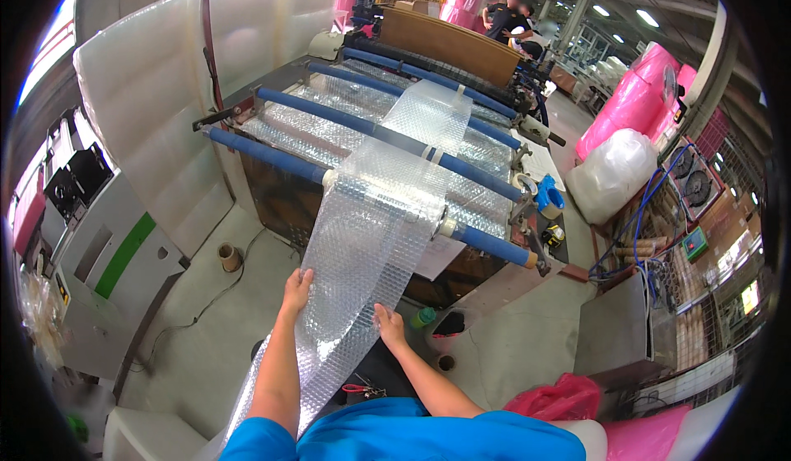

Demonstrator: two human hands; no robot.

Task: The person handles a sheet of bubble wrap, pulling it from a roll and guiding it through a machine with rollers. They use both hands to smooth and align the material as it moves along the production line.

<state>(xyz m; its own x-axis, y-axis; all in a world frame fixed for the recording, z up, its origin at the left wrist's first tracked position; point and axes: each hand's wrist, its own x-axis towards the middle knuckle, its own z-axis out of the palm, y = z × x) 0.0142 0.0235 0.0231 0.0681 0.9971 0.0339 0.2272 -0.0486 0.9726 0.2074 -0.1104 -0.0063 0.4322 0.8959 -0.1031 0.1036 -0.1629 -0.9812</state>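
A long strip of clear bubble wrap [362, 251] runs from the machine's blue rollers [292, 164] down toward my lap, passing between my arms. My left hand [298, 290] is closed on the strip's left edge, its thumb uppermost. Lower down, my right hand [390, 326] pinches the right edge between thumb and fingers; part of the fingers is hidden. Past my left forearm the strip trails to the lower left. Red-handled pliers or snips [361, 389] lie close to my lap, below the right hand.
Tall bubble-wrap rolls [148, 57] stand at the left, beside a grey machine [115, 271]. A cardboard tube [229, 255] stands on the floor. Blue tape [549, 196] rests on the machine's right side. Pink rolls [630, 102] and a metal cabinet [618, 325] are rightward. People [507, 20] stand far back.
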